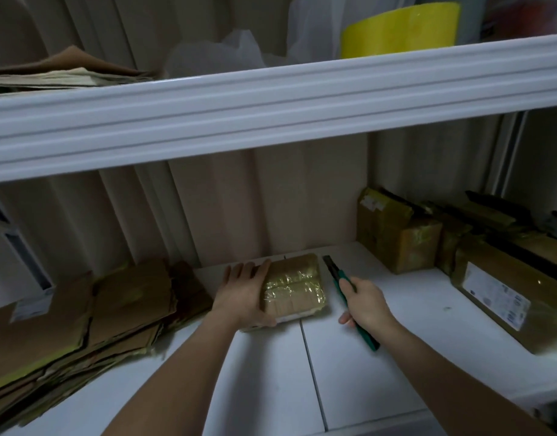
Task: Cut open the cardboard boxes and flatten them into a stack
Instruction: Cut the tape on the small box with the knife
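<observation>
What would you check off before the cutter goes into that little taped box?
1. Small taped box flat on the white shelf: ok.
2. Left hand steadying its left side: ok.
3. Right hand gripping the green cutter: ok.
4. Blade extended: cannot tell.
5. Left fingers off the taped top: not ok, they curl over its far corner.
6. Flattened stack ready at left: ok.

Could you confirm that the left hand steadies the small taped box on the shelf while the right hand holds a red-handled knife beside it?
Not quite: the head view shows the knife has a green handle, not red. The rest holds: the left hand steadies the small taped box on the shelf, and the right hand holds the knife beside it.
</observation>
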